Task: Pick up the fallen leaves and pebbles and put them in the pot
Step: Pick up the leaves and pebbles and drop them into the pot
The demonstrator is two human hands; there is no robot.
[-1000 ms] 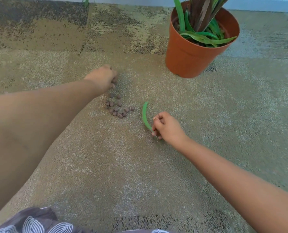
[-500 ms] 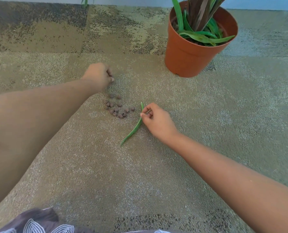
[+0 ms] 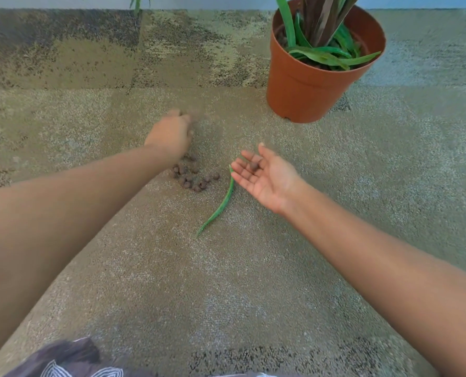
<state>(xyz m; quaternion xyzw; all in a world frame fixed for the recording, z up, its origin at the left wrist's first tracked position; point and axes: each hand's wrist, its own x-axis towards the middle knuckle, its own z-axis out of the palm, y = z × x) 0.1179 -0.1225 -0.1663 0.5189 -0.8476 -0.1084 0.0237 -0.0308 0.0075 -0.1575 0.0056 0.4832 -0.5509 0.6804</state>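
A pile of several small brown pebbles (image 3: 191,176) lies on the carpet in the middle. My left hand (image 3: 170,131) hovers just beyond the pile, back up; its fingertips are blurred and point down at the carpet, so what they hold is hidden. My right hand (image 3: 264,176) lies palm up to the right of the pile, fingers straight, with one pebble (image 3: 253,166) resting on them. A long green fallen leaf (image 3: 221,205) lies loose on the carpet by my right fingertips. The orange pot (image 3: 305,88) with its green plant stands at the back right.
Mottled beige-grey carpet (image 3: 226,281) covers the floor, with a darker patch at the back left. A pale wall runs along the top edge. Patterned dark fabric (image 3: 63,360) of my clothing shows at the bottom left.
My right hand let go of the leaf, which now lies on the carpet, and turned palm up with a pebble on its fingers. My left hand stayed above the pebble pile.
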